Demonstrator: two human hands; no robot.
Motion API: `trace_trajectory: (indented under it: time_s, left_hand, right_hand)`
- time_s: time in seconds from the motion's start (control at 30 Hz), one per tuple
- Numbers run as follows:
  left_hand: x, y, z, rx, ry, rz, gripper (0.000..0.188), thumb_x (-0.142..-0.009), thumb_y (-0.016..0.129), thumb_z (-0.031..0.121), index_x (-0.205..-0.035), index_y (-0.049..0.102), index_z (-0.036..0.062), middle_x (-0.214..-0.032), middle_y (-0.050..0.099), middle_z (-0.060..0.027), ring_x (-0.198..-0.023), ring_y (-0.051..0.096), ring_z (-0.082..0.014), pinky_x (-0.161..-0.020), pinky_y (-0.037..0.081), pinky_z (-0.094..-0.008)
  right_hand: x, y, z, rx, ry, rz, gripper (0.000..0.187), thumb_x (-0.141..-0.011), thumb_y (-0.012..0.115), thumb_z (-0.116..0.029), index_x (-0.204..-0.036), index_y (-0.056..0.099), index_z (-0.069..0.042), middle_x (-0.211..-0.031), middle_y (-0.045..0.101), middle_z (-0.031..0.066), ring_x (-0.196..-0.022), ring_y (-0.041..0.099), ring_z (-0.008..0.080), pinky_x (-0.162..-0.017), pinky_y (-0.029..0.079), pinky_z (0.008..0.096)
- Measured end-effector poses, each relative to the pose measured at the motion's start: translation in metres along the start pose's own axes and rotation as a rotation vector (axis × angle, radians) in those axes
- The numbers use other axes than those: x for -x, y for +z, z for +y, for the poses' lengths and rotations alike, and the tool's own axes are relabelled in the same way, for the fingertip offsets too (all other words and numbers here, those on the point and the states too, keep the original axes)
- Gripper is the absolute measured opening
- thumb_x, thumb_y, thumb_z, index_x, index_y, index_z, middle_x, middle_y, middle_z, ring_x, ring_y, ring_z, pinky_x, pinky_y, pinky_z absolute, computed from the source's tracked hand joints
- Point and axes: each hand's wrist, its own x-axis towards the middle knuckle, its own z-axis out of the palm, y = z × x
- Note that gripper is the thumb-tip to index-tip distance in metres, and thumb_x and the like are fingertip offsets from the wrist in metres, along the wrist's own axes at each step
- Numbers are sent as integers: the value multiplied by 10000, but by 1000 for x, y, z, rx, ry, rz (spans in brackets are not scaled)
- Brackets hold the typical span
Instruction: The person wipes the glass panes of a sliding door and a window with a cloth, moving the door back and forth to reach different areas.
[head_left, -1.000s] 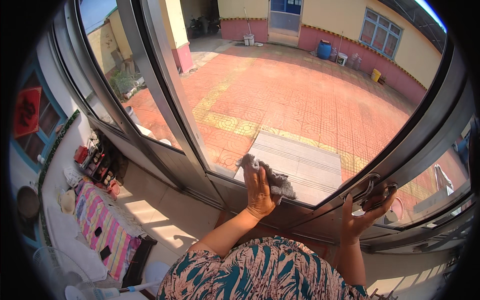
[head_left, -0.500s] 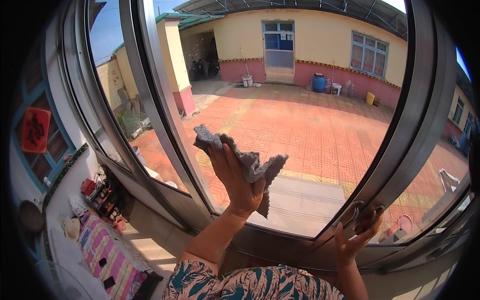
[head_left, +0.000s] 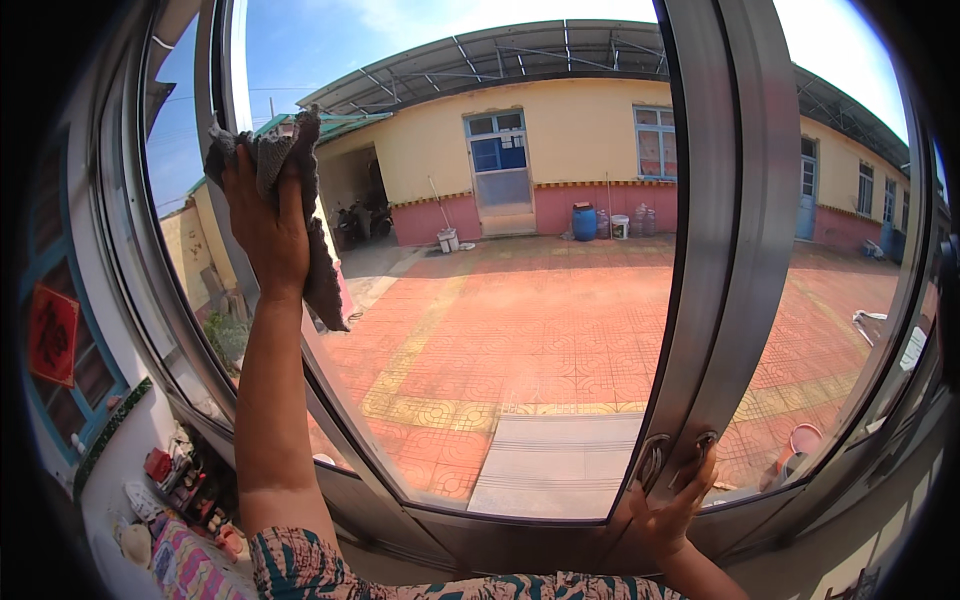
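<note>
My left hand [head_left: 270, 245] is raised at the upper left, its fingers stretched up and pressing a crumpled grey cloth [head_left: 320, 275] to the left metal upright of the glass door. Part of the cloth hangs down along the wrist side, over the edge of the pane. Low on the right, my right hand [head_left: 668, 515] has its fingers hooked on a curved metal handle [head_left: 704, 445], the thumb apart. A second handle [head_left: 653, 462] sits just left of it. Both are fixed to the wide metal door frame [head_left: 735, 250].
Through the glass lie a red tiled courtyard [head_left: 540, 320] and a pale step [head_left: 555, 465]. A blue barrel [head_left: 584, 222] stands by the far wall. Indoors at the lower left are a shoe rack [head_left: 190, 485] and a striped cloth cover [head_left: 195, 565].
My left hand has moved up and left with the cloth, from the middle of the pane to its left upright. The view has tilted up and swung right. My right hand stays at the handle.
</note>
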Motion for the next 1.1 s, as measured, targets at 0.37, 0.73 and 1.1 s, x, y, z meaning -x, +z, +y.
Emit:
trace_trajectory:
  time_s: [0.37, 0.73, 1.1]
  left_hand:
    - [-71, 49, 196, 101, 264, -92, 602, -880, 539, 300, -1338, 445, -80, -1404, 410, -281, -1308, 391, -407, -1080, 317, -459]
    - [166, -16, 279, 286, 385, -520, 467, -916, 459, 276, -1332, 550, 84, -1444, 470, -94, -1381, 380, -222, -1173, 188, -443]
    - [396, -108, 309, 447, 350, -886, 437, -852, 553, 353, -1221, 621, 127, -1287, 555, 30, -1236, 455, -116, -1166, 105, -398]
  right_hand:
    - [-9, -2, -7, 70, -37, 12, 1041, -679, 739, -140, -1461, 79, 54, -1162, 368, 272, -1023, 493, 395, -888, 430, 464]
    - [-6, 2, -2, -48, -36, 7, 1046, -698, 784, -181, -1477, 127, 53, -1370, 359, 223, -1122, 497, 298, -920, 430, 376]
    - [-9, 4, -4, 21, 24, 29, 1118, -635, 847, -181, -1483, 144, 10, -1198, 388, 130, -909, 446, 195, -749, 398, 291]
